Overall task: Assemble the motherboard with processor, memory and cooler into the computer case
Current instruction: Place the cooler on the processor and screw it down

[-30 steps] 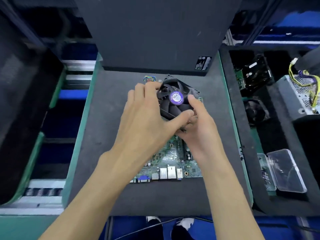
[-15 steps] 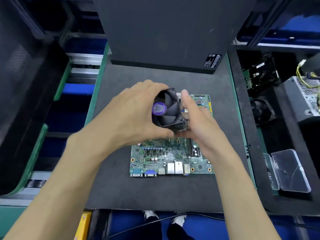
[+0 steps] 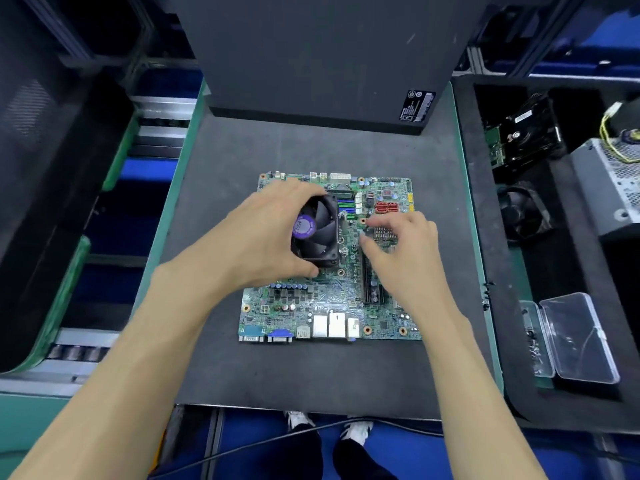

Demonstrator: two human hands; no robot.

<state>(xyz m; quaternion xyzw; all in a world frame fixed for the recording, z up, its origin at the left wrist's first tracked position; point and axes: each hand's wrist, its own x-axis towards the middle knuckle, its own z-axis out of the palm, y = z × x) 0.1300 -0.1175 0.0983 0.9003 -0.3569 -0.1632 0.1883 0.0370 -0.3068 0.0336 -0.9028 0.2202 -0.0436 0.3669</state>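
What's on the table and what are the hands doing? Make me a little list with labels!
left hand: grips the cooler fan, tilted, over the motherboard
right hand: fingers curled loosely above the board, holding nothing
motherboard: lies flat on the dark mat, ports toward the person
computer case: stands behind the board
clear plastic box: at the right, lid open

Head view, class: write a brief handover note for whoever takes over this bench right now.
Left hand grips the cooler, tilted over the motherboard.
Right hand holds nothing, fingers curled loosely over the board beside the cooler.
Motherboard lies flat on the dark mat; computer case stands behind it.
Done: whether memory and processor are fitted cannot be told.
Left: seat the cooler, mount the board in the case.
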